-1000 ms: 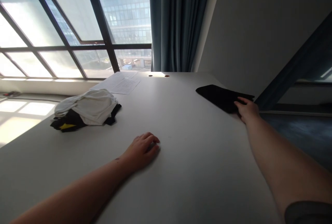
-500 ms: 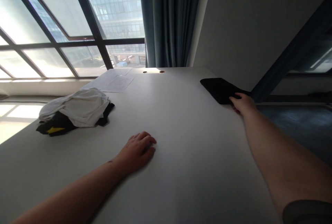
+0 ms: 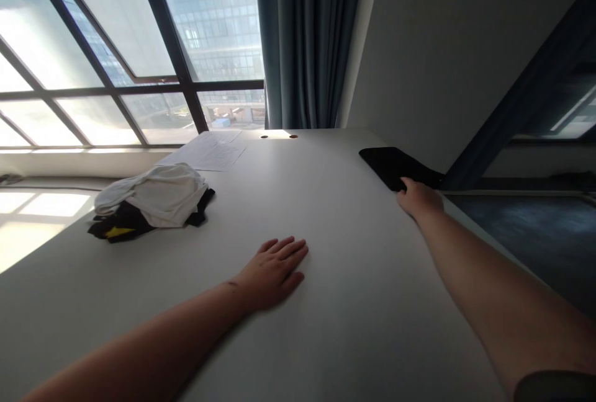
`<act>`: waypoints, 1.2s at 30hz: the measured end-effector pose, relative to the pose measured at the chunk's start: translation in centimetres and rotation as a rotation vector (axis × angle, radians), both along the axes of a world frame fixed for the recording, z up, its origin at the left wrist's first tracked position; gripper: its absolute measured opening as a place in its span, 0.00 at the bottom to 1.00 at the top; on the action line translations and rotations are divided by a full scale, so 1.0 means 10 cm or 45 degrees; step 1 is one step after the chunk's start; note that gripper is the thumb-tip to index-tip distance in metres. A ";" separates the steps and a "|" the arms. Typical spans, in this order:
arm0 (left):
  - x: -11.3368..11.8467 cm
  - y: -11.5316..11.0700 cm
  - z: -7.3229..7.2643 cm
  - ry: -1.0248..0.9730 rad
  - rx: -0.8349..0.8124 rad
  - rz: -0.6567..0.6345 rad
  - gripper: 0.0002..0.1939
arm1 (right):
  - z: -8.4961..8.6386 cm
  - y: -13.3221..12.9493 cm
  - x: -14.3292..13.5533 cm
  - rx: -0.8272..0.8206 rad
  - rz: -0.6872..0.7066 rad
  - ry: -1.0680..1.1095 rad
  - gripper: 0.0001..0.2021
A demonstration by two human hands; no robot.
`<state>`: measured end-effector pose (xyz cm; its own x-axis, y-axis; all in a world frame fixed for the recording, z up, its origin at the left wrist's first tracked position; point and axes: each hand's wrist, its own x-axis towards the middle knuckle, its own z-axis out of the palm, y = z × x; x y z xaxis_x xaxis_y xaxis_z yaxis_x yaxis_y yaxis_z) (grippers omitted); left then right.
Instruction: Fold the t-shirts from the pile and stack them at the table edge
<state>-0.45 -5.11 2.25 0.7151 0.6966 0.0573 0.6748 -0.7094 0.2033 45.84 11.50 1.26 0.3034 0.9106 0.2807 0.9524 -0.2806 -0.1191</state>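
My left hand [image 3: 275, 272] lies flat on the white table [image 3: 335, 321], fingers spread, holding nothing. On the right, my right hand [image 3: 419, 198] has its fingers closed on the near edge of a flat black item [image 3: 393, 165], which lies at the table's right edge; the fingertips are partly hidden. A crumpled pile of clothes lies on the left side of the table, with a white cloth [image 3: 161, 194] on top of a black cloth [image 3: 133, 221] that shows a yellow patch.
Sheets of paper [image 3: 209, 151] lie at the far left of the table. Two round holes are near its far edge. Beyond stand a window [image 3: 223, 23], a blue-grey curtain [image 3: 302, 42] and a grey wall [image 3: 433, 48].
My left hand has moved right and its fingers have straightened out flat. My right hand has shifted slightly left along the black item, its fingers now closed on the edge.
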 end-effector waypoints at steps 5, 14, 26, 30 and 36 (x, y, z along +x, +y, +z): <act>0.13 0.18 0.07 0.164 -0.109 0.040 0.33 | -0.05 -0.24 -0.41 0.128 0.277 -0.184 0.28; 0.51 0.44 0.01 0.188 -0.097 0.389 0.37 | -0.19 -0.63 -1.45 -0.188 0.655 -0.187 0.28; 0.01 0.84 -0.11 0.112 -0.066 0.749 0.37 | -0.07 -1.16 -2.33 -0.461 0.706 -0.082 0.33; -0.46 1.00 -0.06 0.057 0.140 0.844 0.39 | 0.00 -1.20 -2.25 -0.486 0.851 -0.061 0.33; -1.47 1.25 0.12 -0.414 0.765 1.171 0.37 | 0.03 -1.13 -2.12 -0.486 0.927 -0.030 0.33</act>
